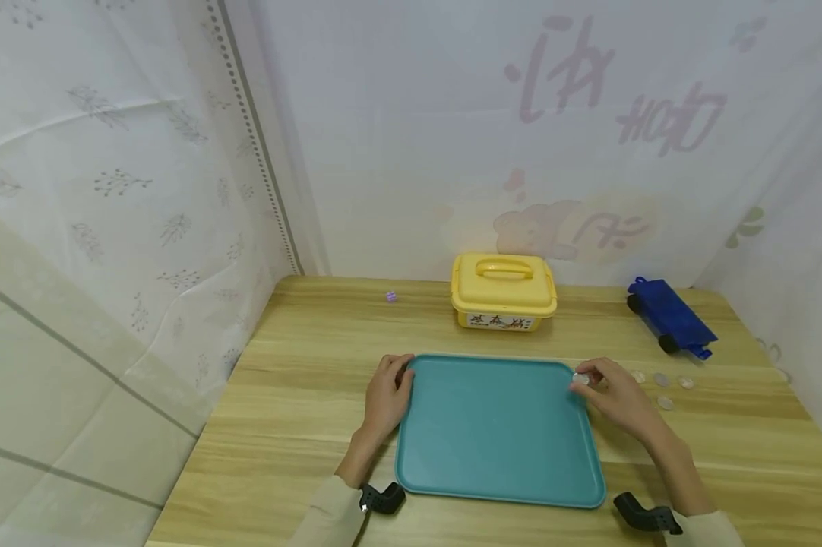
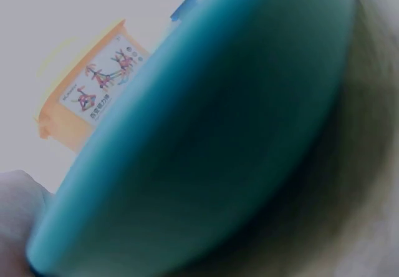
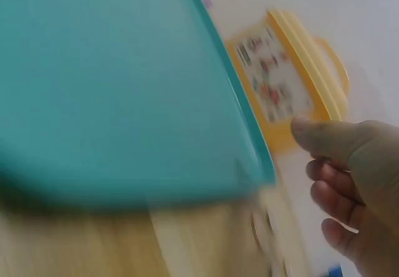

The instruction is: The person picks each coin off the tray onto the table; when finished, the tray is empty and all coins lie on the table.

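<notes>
A teal tray (image 1: 500, 433) lies on the wooden table in front of the person. At its far left corner the left hand (image 1: 387, 395) holds the rim, fingers curled and thumb against the edge; in the left wrist view the tray's side (image 2: 206, 146) fills most of the picture. Over the far right corner, the right hand (image 1: 616, 395) pinches a silvery coin (image 1: 580, 378) between thumb and fingers. That coin is hidden in the right wrist view, where the thumb (image 3: 321, 136) shows beside the tray. Several similar coins (image 1: 665, 403) lie to the right of this hand.
Behind the tray stands a yellow lidded box (image 1: 503, 289) with a handle and a picture label. A blue toy cart (image 1: 671, 315) with black wheels sits at the far right. One small purple cube (image 1: 391, 297) lies near the back edge, before a white curtain (image 1: 397, 152).
</notes>
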`<state>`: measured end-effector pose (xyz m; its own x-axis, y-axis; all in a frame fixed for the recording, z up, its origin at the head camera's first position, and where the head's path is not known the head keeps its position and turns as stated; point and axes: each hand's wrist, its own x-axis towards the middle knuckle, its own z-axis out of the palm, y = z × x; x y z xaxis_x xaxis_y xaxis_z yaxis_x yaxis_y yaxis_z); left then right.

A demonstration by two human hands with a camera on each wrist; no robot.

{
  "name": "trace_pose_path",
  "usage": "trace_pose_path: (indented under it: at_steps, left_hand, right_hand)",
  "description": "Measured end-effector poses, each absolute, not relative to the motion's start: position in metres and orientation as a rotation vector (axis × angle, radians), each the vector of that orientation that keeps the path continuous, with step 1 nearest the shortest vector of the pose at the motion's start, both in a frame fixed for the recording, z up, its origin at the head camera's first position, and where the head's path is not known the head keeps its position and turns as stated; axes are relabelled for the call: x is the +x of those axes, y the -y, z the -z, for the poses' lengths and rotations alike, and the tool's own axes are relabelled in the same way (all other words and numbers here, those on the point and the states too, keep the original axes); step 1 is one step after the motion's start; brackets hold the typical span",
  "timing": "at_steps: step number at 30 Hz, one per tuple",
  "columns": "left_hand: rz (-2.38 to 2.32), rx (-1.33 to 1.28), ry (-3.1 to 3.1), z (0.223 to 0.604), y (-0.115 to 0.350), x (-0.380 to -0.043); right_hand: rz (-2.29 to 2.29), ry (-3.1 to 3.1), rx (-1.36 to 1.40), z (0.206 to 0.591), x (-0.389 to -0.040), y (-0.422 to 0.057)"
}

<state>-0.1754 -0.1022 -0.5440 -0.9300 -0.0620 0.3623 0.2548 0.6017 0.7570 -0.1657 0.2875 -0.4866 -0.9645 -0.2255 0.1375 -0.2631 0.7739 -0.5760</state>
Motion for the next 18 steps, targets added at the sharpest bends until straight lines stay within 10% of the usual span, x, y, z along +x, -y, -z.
trace_pose_path:
  at_steps: [18]
  left_hand:
    - [1.283, -0.139, 2.503, 0.545, 0.102, -0.177]
  right_hand:
    - [-0.853, 2.928, -0.033, 0.495, -0.139, -0.429]
